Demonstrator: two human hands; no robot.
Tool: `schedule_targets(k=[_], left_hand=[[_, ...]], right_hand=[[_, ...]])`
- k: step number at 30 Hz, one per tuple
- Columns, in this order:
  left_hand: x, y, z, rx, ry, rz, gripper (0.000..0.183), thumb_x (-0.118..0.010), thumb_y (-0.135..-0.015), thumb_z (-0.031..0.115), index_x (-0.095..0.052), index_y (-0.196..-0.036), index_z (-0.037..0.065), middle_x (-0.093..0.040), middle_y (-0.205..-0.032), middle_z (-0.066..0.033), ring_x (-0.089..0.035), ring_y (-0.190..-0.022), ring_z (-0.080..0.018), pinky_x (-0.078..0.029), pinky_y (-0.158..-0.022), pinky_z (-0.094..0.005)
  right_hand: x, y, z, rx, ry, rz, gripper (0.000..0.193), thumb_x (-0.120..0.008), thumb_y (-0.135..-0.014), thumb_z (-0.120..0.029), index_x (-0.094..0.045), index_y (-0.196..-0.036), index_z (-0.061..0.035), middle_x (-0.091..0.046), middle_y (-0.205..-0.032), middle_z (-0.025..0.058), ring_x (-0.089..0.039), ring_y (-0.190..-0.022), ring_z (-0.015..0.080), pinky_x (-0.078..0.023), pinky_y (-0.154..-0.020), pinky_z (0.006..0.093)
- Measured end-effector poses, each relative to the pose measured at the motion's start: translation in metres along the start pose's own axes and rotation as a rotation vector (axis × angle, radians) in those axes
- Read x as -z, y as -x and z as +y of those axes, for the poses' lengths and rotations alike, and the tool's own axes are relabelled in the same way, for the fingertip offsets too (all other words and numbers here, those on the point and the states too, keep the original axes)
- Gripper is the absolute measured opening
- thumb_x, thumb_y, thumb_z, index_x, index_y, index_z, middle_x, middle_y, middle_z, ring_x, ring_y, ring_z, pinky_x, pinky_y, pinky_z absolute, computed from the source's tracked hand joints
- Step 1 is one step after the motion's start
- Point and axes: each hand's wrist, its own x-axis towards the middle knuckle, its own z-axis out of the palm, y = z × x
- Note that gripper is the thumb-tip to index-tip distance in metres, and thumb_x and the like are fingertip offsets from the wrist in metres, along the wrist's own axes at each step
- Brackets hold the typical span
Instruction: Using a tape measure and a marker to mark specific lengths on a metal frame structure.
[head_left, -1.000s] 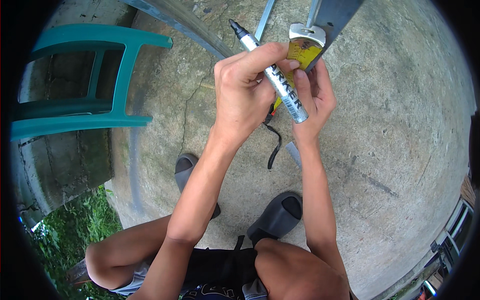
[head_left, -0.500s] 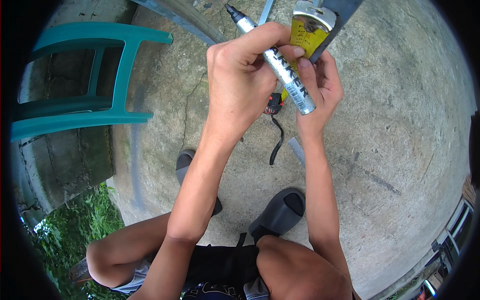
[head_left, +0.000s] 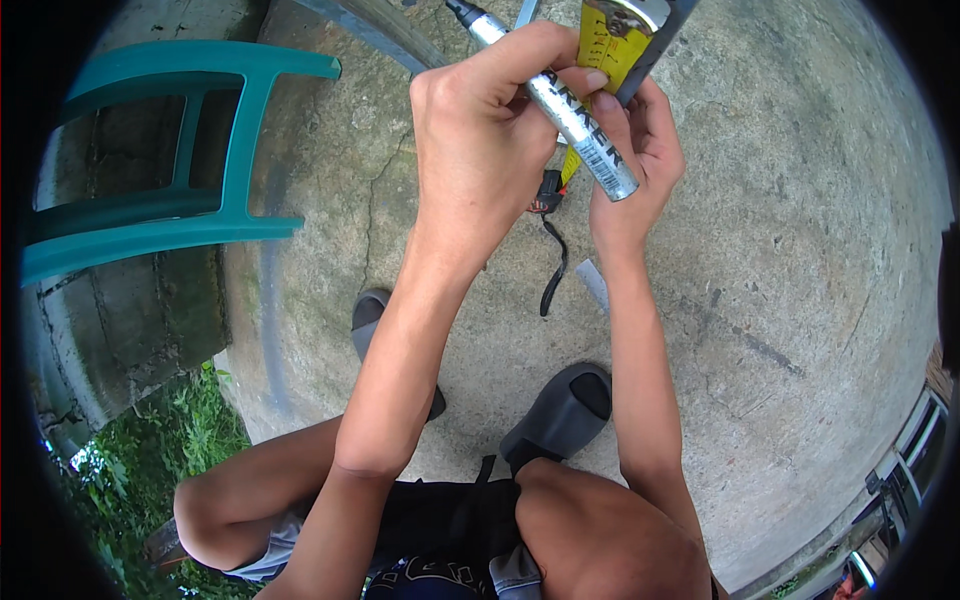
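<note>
A silver marker point(head_left: 585, 138) with a black tip rests slantwise in my left hand point(head_left: 475, 135), its tip up and to the left. That hand is closed round it, and a fingertip presses on the yellow tape measure blade point(head_left: 608, 50). The blade lies along a dark grey metal bar point(head_left: 668, 35), its metal end hook at the top edge of the view. My right hand point(head_left: 640, 165) pinches blade and bar, thumb in front and fingers curled behind. Below the hands is the black tape measure case point(head_left: 548, 192), partly hidden, with a black wrist strap point(head_left: 554, 270) trailing from it.
A green plastic chair point(head_left: 235, 150) lies on its side at the left. Another metal bar point(head_left: 385, 30) slants in at the top. A small grey flat strip point(head_left: 592, 283) lies on the concrete floor point(head_left: 780, 250) near my sandals point(head_left: 565, 410). Plants point(head_left: 160, 460) grow at the lower left.
Both hands, the marker and the bar sit slightly higher in the view. Each hand keeps its hold, and the marker stays at nearly the same slant.
</note>
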Motion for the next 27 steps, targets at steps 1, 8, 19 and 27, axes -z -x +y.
schedule_targets(k=[1,8,19,27], left_hand=[[0.0,-0.006,0.003,-0.05,0.017,0.015,0.007,-0.073,-0.081,0.0,-0.069,-0.087,-0.003,-0.069,-0.076,-0.0047,-0.065,-0.071,-0.0067,-0.052,-0.063,-0.0214],[-0.003,-0.008,0.006,-0.002,0.122,0.069,0.008,-0.07,-0.078,-0.008,-0.063,-0.082,-0.004,-0.061,-0.064,-0.0032,-0.055,-0.062,-0.0059,-0.043,-0.053,-0.0252],[-0.004,0.0,-0.004,-0.119,-0.07,0.054,0.008,-0.073,-0.081,0.0,-0.069,-0.088,-0.002,-0.069,-0.075,-0.0045,-0.064,-0.07,-0.0063,-0.052,-0.062,-0.0211],[-0.007,0.002,-0.004,-0.093,-0.047,0.064,0.009,-0.073,-0.081,0.001,-0.068,-0.088,-0.003,-0.068,-0.075,-0.0043,-0.062,-0.069,-0.0055,-0.049,-0.06,-0.0212]], right_hand=[[0.0,-0.002,0.0,0.005,-0.006,-0.013,0.034,-0.066,-0.092,-0.014,-0.058,-0.118,0.0054,-0.062,-0.1,0.0064,-0.057,-0.093,0.0117,-0.044,-0.084,0.0253],[-0.002,-0.002,0.001,0.039,-0.004,-0.009,0.033,-0.066,-0.092,-0.012,-0.057,-0.117,0.0068,-0.062,-0.099,0.0063,-0.057,-0.092,0.0106,-0.044,-0.082,0.024],[0.0,-0.002,-0.005,-0.002,-0.019,-0.042,0.037,-0.065,-0.092,-0.01,-0.055,-0.123,0.0089,-0.062,-0.102,0.0067,-0.057,-0.095,0.0108,-0.045,-0.085,0.0242],[0.004,0.001,-0.006,-0.068,-0.014,-0.015,0.038,-0.066,-0.091,-0.01,-0.056,-0.123,0.0083,-0.062,-0.104,0.0071,-0.057,-0.095,0.012,-0.045,-0.086,0.0258]])
